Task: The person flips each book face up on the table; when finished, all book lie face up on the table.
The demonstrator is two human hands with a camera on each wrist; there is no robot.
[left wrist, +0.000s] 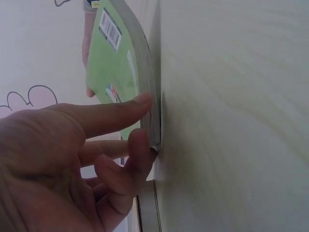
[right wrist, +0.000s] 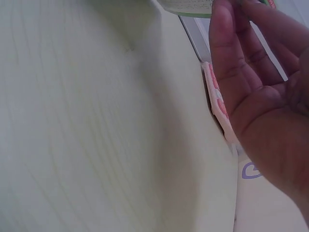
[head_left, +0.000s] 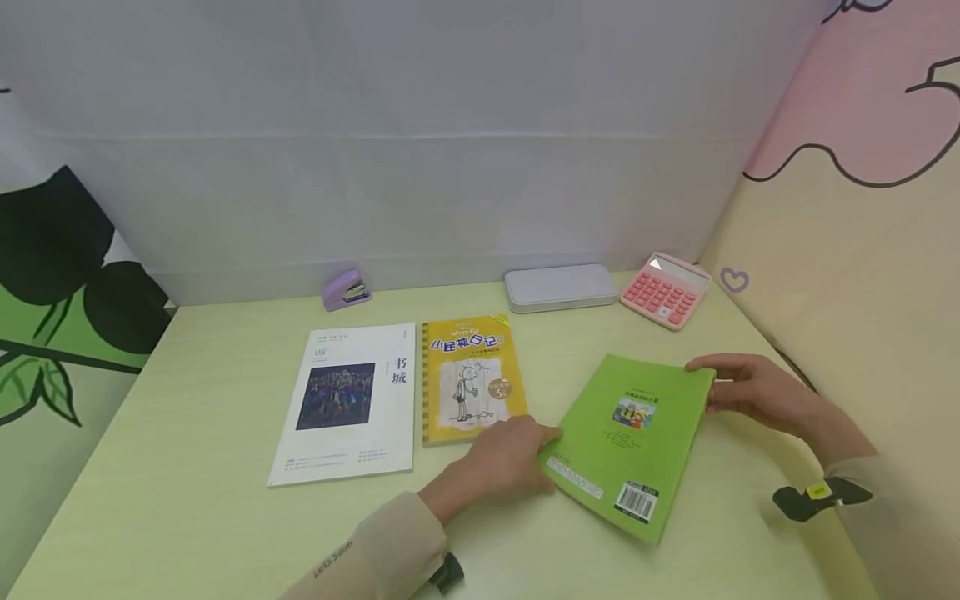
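A green book (head_left: 626,450) with a barcode and a small colour picture on its cover lies slanted at the right of the table, its right side raised. My right hand (head_left: 765,400) pinches its upper right corner; in the right wrist view, the thumb and fingers (right wrist: 227,53) meet at the book's edge. My left hand (head_left: 506,458) is at the left edge of the book. In the left wrist view, its thumb (left wrist: 140,104) lies against the page edges and curled fingers (left wrist: 137,150) are at the lower corner, close to the table.
A yellow comic book (head_left: 468,379) and a white magazine (head_left: 341,408) lie left of the green book. Along the back stand a purple stapler (head_left: 346,290), a pale flat case (head_left: 560,287) and a pink calculator (head_left: 666,290). A white curtain (head_left: 450,167) hangs behind the table (head_left: 202,417).
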